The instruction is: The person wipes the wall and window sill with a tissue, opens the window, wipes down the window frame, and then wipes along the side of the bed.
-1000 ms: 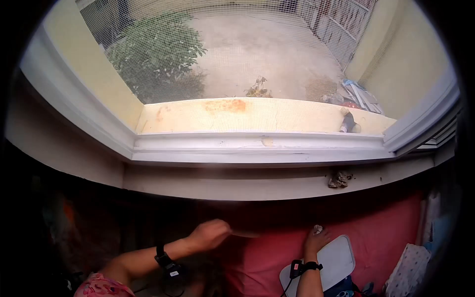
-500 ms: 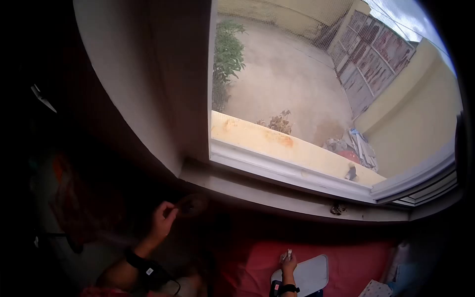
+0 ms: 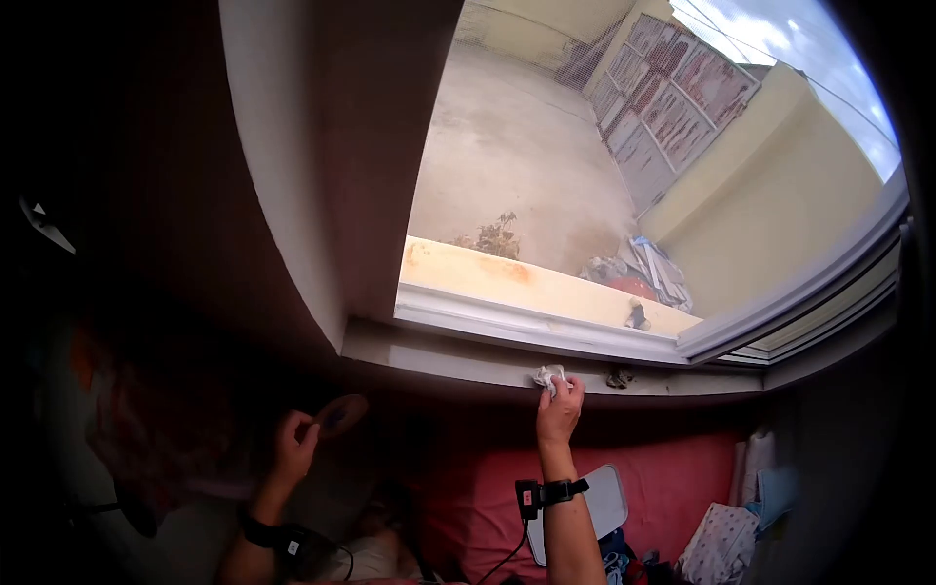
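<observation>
Moved: right hand [image 3: 559,414], up from over red cloth [image 3: 673,463] to pale window ledge [image 3: 458,370]
Grip: half-closed on crumpled white wad [image 3: 552,376]; ledge contact unclear
Left hand [image 3: 293,447]: pinches flat, round, brownish disc [image 3: 345,413] by edge

Light is coming in thru the window [image 3: 536,331], so the yard [image 3: 517,146] is looking v. bright. The L wall [image 3: 161,175] is sitting in dark shadow. R hand [image 3: 559,417] is catching more light than L hand [image 3: 293,447]. Lines are curving nr. edges; corners are going black.
</observation>
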The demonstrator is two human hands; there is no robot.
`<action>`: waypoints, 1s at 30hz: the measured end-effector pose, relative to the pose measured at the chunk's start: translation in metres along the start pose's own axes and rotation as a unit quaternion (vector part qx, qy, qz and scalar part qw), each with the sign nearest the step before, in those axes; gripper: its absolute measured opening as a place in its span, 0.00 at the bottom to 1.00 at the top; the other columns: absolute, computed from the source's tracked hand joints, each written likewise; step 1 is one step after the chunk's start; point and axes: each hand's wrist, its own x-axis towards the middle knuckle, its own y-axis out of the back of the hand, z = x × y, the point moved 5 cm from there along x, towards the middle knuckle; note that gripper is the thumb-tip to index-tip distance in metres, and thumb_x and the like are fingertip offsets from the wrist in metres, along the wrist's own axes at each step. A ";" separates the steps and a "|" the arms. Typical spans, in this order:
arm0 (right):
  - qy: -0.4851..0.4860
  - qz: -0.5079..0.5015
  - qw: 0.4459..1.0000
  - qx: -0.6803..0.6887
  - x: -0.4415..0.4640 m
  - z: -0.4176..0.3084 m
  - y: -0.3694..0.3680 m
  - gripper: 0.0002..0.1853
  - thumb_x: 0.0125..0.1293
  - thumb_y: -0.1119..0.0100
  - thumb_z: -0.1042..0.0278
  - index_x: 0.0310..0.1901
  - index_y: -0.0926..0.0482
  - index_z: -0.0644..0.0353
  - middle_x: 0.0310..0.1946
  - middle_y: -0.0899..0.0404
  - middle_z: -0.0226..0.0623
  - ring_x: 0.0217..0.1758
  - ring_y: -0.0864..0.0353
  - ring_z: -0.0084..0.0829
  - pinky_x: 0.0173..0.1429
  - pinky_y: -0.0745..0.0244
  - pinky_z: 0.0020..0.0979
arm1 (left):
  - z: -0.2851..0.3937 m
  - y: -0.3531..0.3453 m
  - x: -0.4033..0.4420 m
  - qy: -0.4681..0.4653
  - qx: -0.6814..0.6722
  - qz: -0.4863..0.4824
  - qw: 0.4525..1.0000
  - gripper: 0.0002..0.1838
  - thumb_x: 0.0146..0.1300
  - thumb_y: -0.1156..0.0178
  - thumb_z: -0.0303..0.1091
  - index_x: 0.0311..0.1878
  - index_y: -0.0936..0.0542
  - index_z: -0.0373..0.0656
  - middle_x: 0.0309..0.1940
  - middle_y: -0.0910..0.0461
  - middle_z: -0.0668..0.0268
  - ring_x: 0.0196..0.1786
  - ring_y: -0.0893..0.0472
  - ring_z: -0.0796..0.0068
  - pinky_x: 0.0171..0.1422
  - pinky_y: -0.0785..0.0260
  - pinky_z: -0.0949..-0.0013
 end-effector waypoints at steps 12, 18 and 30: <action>0.205 -0.119 0.966 0.106 -0.052 -0.193 -0.115 0.06 0.53 0.47 0.80 0.34 0.25 0.64 0.39 0.30 0.43 0.45 0.29 0.44 0.46 0.26 0.35 | 0.001 0.034 -0.022 0.036 0.004 0.034 0.999 0.04 0.60 0.43 0.25 0.33 0.28 0.38 0.25 0.29 0.68 0.32 0.30 0.81 0.38 0.35 0.75; 0.174 -0.116 0.947 0.243 -0.033 -0.146 -0.056 0.10 0.55 0.43 0.76 0.41 0.22 0.60 0.40 0.27 0.44 0.43 0.27 0.46 0.47 0.27 0.39 | -0.005 0.029 -0.010 0.012 -0.028 0.052 0.998 0.04 0.61 0.44 0.25 0.33 0.30 0.38 0.26 0.31 0.69 0.33 0.32 0.81 0.39 0.36 0.75; 0.134 -0.154 0.935 0.289 -0.006 -0.077 -0.042 0.11 0.53 0.40 0.75 0.40 0.21 0.61 0.39 0.24 0.43 0.42 0.23 0.45 0.46 0.26 0.36 | 0.043 -0.039 0.043 0.053 -0.118 -0.116 0.985 0.01 0.61 0.45 0.24 0.35 0.28 0.39 0.33 0.29 0.68 0.39 0.30 0.80 0.48 0.38 0.76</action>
